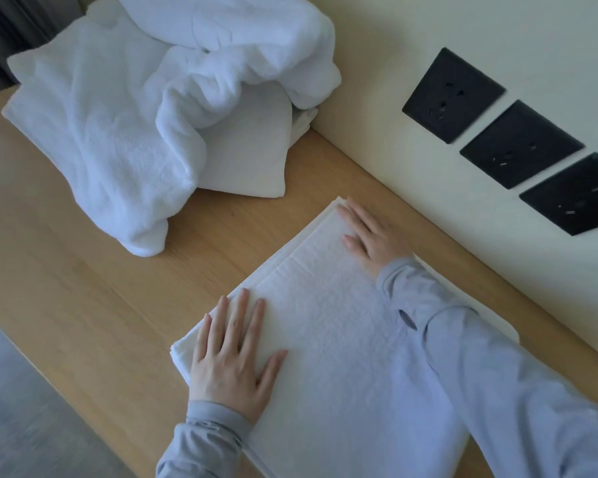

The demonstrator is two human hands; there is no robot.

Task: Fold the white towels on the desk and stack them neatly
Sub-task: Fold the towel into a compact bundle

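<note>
Under both flat palms, left hand and right hand, lies the folded towel.

Left hand flat, fingers spread; right hand flat, palm down.

No readable text.
No lettering, label, brand, number or sign can be made out on any surface shown.

The wooden desk carries a folded towel and a towel heap.
</note>
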